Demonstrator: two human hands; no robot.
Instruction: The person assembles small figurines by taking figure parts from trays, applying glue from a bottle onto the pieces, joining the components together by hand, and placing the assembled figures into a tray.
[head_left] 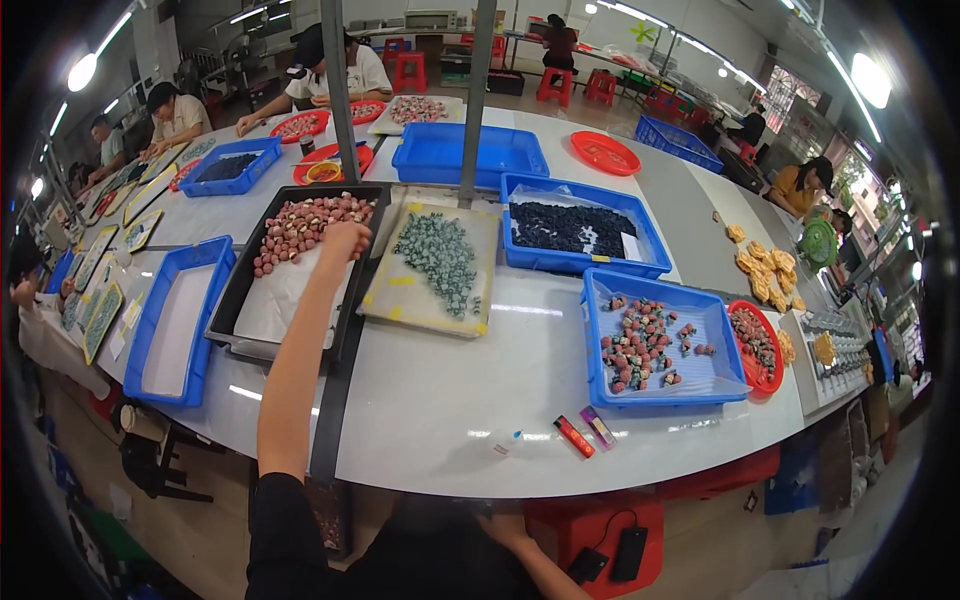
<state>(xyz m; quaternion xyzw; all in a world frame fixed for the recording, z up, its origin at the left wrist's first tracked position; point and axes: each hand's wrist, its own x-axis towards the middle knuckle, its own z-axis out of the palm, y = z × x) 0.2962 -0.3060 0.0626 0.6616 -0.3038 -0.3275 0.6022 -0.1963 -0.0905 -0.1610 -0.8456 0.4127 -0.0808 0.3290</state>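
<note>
My left arm stretches forward over a black tray [222, 318]. My left hand [346, 241] is closed at its right side, beside a heap of small round pinkish-red pieces [300, 228]; whatever its fingers hold is hidden. White lining paper [285, 305] covers the tray's near part. Right of this hand, a pale board [385, 290] bears many small grey-green pieces [437, 262]. Low at the table's front edge, close to my body, is my right hand [503, 526]; its fingers are mostly hidden, so their state is unclear.
A blue tray [590, 345] at right holds red-and-dark pieces; another blue tray [510, 245] behind it holds dark pieces. A small bottle [507, 444], a red lighter-like item [573, 437] and a purple one [598, 428] lie near the front edge. Metal posts [478, 100] rise behind.
</note>
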